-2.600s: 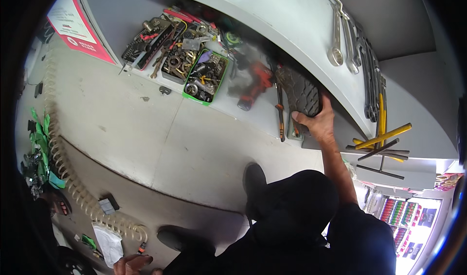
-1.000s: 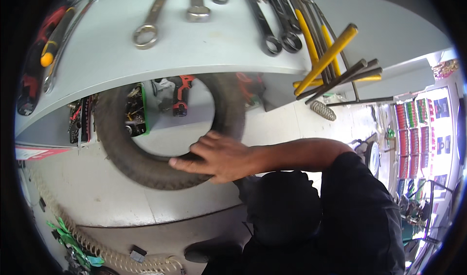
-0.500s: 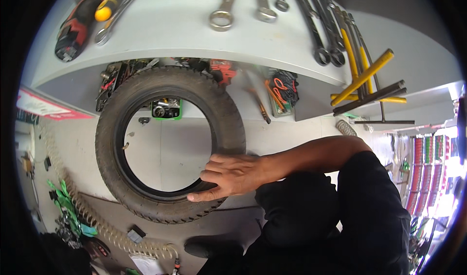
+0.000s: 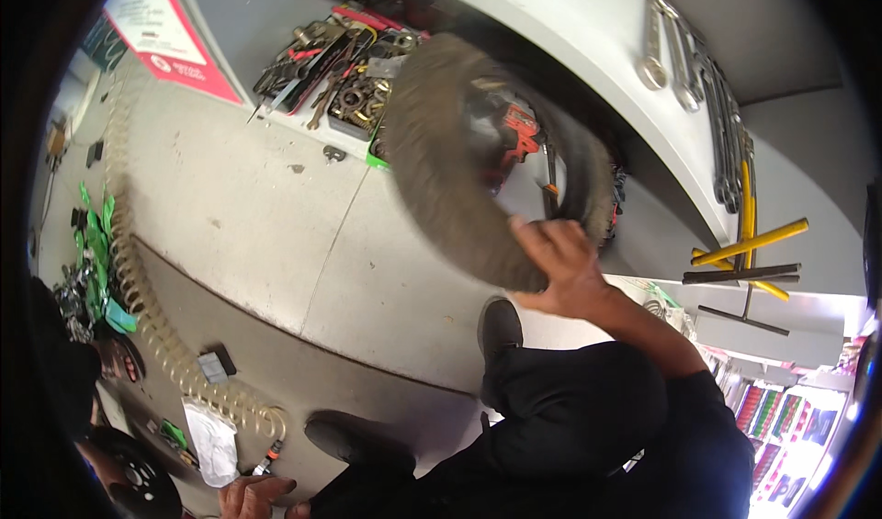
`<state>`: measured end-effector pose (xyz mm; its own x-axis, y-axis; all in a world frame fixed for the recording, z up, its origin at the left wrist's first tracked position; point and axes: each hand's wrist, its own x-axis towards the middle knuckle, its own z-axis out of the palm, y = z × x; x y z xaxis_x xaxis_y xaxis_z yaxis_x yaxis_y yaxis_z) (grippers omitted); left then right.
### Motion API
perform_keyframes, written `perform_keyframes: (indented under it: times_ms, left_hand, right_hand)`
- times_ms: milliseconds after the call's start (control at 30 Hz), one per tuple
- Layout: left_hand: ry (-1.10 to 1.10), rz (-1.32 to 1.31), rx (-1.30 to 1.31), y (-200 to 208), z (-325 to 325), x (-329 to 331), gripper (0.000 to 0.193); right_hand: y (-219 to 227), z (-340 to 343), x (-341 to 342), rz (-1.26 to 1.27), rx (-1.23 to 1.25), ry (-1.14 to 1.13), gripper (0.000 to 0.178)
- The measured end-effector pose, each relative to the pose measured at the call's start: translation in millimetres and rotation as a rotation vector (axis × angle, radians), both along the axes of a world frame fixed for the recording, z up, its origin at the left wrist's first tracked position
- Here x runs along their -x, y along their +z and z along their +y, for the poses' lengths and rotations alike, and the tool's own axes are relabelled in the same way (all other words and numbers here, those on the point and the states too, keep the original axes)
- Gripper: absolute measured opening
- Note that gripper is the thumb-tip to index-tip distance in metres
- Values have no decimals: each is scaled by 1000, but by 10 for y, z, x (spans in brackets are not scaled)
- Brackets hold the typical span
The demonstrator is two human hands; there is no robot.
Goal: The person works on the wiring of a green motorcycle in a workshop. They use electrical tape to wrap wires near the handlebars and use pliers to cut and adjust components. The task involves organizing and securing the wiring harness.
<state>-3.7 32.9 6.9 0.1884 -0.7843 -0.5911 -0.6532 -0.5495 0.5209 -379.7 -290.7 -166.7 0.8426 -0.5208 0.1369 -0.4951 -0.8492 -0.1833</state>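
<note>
A worn black motorcycle tire stands tilted and blurred by motion, in front of the shelf under the workbench. My right hand is closed on its near lower edge, thumb and fingers around the tread and sidewall. Through the tire's opening a red power tool shows on the shelf. At the lower edge my left hand comes partly into view beside my left leg. Its fingers are slightly bent and apart, and nothing is seen in them.
Left of the tire lie loose hand tools and a tray of metal parts. Wrenches and yellow-handled T-wrenches lie along the bench. A coiled air hose crosses the floor. Another person's sandaled foot is at left.
The tire has moved right and up toward the shelf and tilted, with my right hand still gripping it. The view has swung left and down; my left hand now shows.
</note>
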Motion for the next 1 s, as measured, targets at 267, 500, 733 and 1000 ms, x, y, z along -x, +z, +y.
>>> perform_keyframes:
  times_ms: [267,500,733,1000]
  left_hand:
    - [81,26,69,-82,-289,-26,20]
    - [73,28,62,-137,-350,-64,25]
    - [108,93,231,-142,-392,-103,38]
    - [60,61,303,-107,-418,-170,39]
  right_hand:
    - [-244,-566,203,-124,-121,-556,125]
    - [-456,-761,87,-61,-270,-723,123]
    - [-639,-790,-183,233,-201,-742,119]
    - [-481,-570,-541,-6,-63,-229,44]
